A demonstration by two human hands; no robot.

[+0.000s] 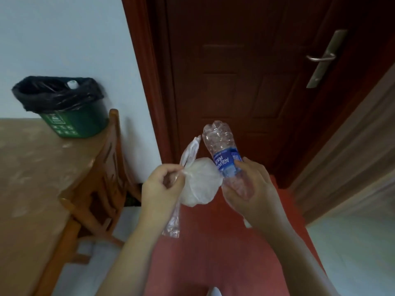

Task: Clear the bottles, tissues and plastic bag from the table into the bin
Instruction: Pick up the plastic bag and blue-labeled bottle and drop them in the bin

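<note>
- Two hands mid-air, before dark red door (235,82).
- left hand (162,184): fingers clenched, pinching knotted translucent white plastic bag (198,184).
- right hand (252,189): fingers wrapped round crushed clear blue-labelled bottle (222,152).
- green bin with black liner (64,103) on table (27,167), well apart.

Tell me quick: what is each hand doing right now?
Left hand: closed, grip pinching the knotted neck of the clear plastic bag with white tissues inside.
Right hand: closed around the crushed Aquafina water bottle.
</note>
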